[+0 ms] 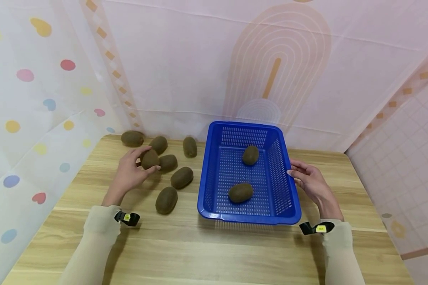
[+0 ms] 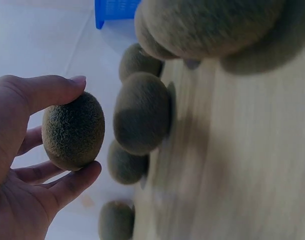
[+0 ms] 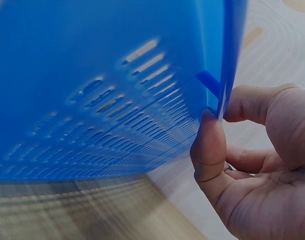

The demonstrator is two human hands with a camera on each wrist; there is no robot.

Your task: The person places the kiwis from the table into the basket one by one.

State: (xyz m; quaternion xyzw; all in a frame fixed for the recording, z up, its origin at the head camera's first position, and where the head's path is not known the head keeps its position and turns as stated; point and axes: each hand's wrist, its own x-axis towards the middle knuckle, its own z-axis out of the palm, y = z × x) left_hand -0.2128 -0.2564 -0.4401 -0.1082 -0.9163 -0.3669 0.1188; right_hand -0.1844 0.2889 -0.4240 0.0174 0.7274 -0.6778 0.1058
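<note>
My left hand holds a brown kiwi between thumb and fingertips; in the left wrist view this kiwi stands out against the pale backdrop, apart from the others. Close by it on the table lie several more kiwis. A blue plastic basket with slotted walls stands to the right, with one kiwi toward its back and another kiwi nearer the front. At the basket's right side, my right hand pinches the rim between thumb and finger.
The wooden table runs up to a patterned cloth backdrop behind the basket. More printed cloth hangs along the left side, and grid-patterned cloth along the right. One kiwi lies near the table's back left corner.
</note>
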